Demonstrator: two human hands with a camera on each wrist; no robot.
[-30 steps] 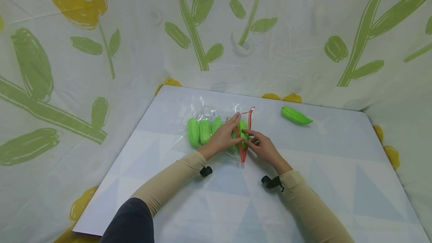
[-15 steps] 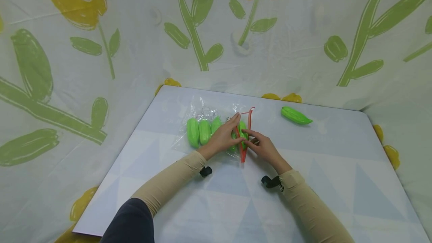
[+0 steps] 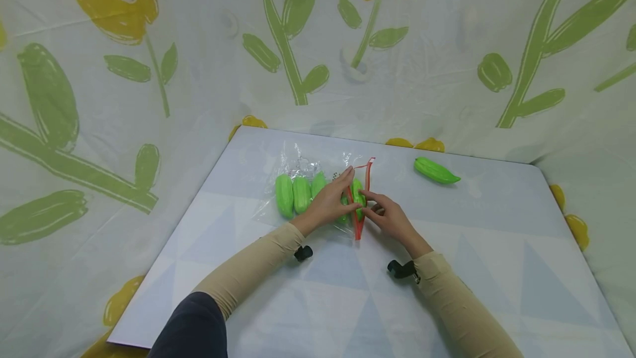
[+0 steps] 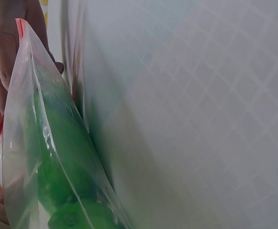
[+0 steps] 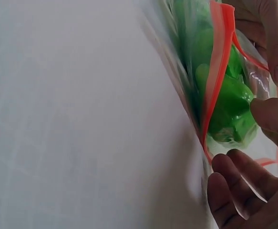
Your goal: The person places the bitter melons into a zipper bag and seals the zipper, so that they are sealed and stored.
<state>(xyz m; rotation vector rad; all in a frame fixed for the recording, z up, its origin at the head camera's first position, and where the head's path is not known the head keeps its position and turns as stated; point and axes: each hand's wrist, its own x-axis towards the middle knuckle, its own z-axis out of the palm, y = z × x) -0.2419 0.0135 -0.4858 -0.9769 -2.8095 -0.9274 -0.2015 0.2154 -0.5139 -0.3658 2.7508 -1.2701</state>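
A clear zip bag (image 3: 268, 211) with a red zip edge (image 3: 368, 173) lies on the table, its mouth towards the right. Several bright green, ridged, cucumber-like vegetables (image 3: 284, 196) lie side by side in it. My left hand (image 3: 325, 203) lies across the bag and holds its red-edged mouth between thumb and fingers. One green vegetable (image 5: 231, 105) sits inside the mouth. My right hand (image 3: 392, 219) is at that opening. Its thumb (image 5: 272, 114) is at the vegetable's end, touching or very near it, while its other fingers (image 5: 246, 181) are loosely bent below, around nothing.
Another green vegetable (image 3: 436, 170) with a pointed tip lies alone at the back right of the white and pale blue table (image 3: 497, 209). A flower-printed cloth (image 3: 422, 59) hangs behind and beside the table.
My right hand has drawn very slightly to the right, away from the bag's mouth. The left hand, the bag and the lone vegetable stay where they were.
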